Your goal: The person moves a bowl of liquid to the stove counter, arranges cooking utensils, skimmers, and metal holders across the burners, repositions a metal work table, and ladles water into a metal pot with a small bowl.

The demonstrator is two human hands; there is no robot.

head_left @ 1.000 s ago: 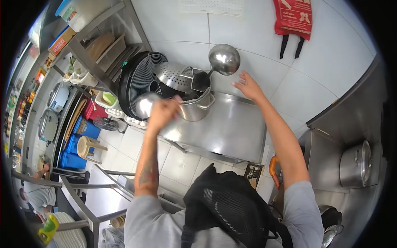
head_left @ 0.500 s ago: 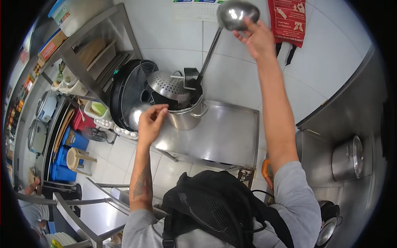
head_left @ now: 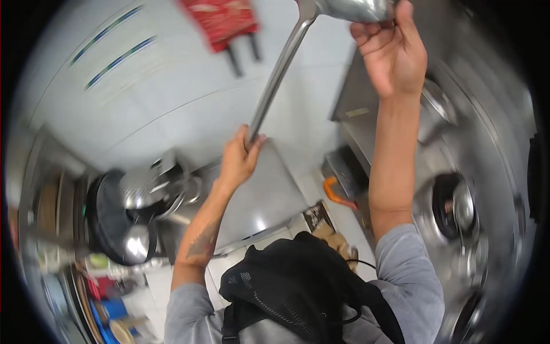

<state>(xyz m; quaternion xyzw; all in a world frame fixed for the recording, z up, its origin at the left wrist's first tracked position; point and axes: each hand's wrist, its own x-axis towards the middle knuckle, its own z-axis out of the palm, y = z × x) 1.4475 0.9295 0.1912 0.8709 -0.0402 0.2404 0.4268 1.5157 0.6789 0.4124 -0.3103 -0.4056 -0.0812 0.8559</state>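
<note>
A long-handled steel ladle (head_left: 281, 74) slants across the view, its bowl up at the top edge and partly cut off. My left hand (head_left: 239, 157) is closed around the lower part of its handle. At the bowl, my right hand (head_left: 396, 57) has its fingers curled against the underside and rim. To the left stands a steel pot (head_left: 186, 198), blurred, holding several utensils. Among them are a perforated skimmer (head_left: 137, 188) and another ladle (head_left: 136, 243) hanging out over the side.
A steel table (head_left: 252, 198) lies below my left hand. Black round fan-like gear (head_left: 106, 223) stands beside the pot. A red pouch (head_left: 223, 23) hangs on the tiled wall. Along the right are a steel counter and a pan (head_left: 444, 206). An orange handle (head_left: 338, 194) sits low, right of the table.
The ladle has come out of the pot. My left hand, earlier near the pot with no grip on the handle, now holds it. The view has swung right.
</note>
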